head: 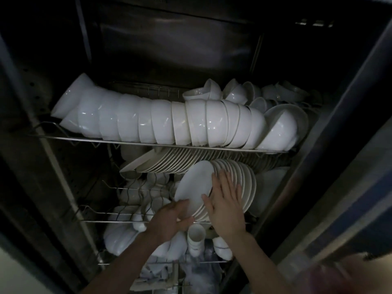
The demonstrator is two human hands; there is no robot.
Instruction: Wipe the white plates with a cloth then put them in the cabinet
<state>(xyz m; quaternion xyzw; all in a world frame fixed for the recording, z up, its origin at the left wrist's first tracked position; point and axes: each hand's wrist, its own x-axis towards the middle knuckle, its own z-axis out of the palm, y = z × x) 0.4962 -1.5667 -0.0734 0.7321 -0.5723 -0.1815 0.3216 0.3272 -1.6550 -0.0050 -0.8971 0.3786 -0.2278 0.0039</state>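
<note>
The plate [194, 183], gripped low by the left hand [172, 218] (right hand [227, 201] flat against it), may slip off the rack [95, 221].

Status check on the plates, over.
Left hand grips front plate at its lower edge. Right hand flat against plate stack. Cup just below hands.

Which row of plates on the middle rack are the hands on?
The front row: the right hand lies flat on its rims, unlike the back row behind.
</note>
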